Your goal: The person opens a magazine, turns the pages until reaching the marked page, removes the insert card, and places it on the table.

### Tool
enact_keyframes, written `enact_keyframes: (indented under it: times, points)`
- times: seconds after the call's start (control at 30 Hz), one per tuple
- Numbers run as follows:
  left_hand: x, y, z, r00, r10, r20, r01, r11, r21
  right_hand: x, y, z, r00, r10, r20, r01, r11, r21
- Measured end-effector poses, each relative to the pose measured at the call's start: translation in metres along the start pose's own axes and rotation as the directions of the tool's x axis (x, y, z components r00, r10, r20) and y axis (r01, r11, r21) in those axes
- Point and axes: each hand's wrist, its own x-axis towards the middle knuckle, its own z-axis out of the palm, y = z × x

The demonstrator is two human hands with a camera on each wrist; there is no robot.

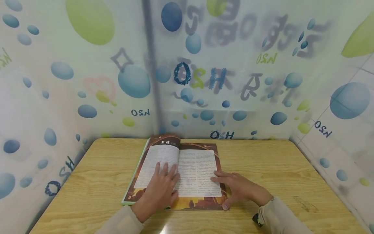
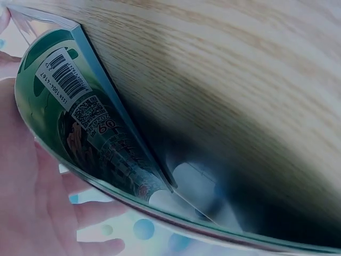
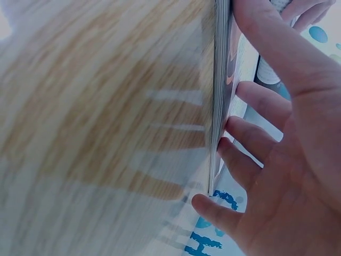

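Observation:
An open magazine point(image 1: 198, 169) lies on the table, its pages printed with small text inside a dark brown and orange border. My left hand point(image 1: 160, 188) rests on the left page near the fold, fingers extended. In the left wrist view, that palm point(image 2: 32, 186) is beside the bowed green cover point(image 2: 50, 114), which carries a barcode. At the right edge, my right hand point(image 1: 242, 188) touches the page with spread fingers, the thumb by the lower corner. The right wrist view shows its fingertips point(image 3: 234, 152) along the edge of the page stack point(image 3: 217, 101).
The magazine lies on a wooden table point(image 1: 96, 172) with light grain. White curtains point(image 1: 248, 123) printed with blue and green drops surround the table on the far side and both flanks. A small dark object point(image 1: 257, 220) shows at the right sleeve.

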Motion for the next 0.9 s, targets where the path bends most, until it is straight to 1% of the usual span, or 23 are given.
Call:
enact_keyframes:
  times: [0.23,0.47,0.63,0.8,0.9]
  points:
    - [-0.0009,0.0002,-0.0015,0.999,-0.018,0.044,0.017,1.0,0.005,0.0002,0.0001,0.0012,0.999,0.04,0.02,-0.04,0.999,-0.01]
    - [-0.0014,-0.0013,-0.0056,0.998,-0.017,0.064,0.016,1.0,0.015,0.0007,-0.0007,-0.0006,1.0,0.022,0.015,-0.022,1.0,-0.018]
    - [-0.0016,-0.0027,-0.0071,0.998,-0.018,0.059,0.017,1.0,0.011,0.0012,-0.0007,-0.0015,1.0,0.019,0.006,-0.019,1.0,-0.008]
    - [-0.0018,-0.0033,-0.0064,0.999,-0.024,0.025,0.024,1.0,0.01,0.0022,-0.0011,-0.0013,1.0,-0.003,-0.016,0.003,1.0,-0.004]
    - [-0.0015,-0.0032,-0.0064,0.999,-0.03,0.011,0.03,0.999,0.016,0.0033,-0.0021,-0.0019,1.0,0.01,-0.018,-0.01,1.0,-0.002]
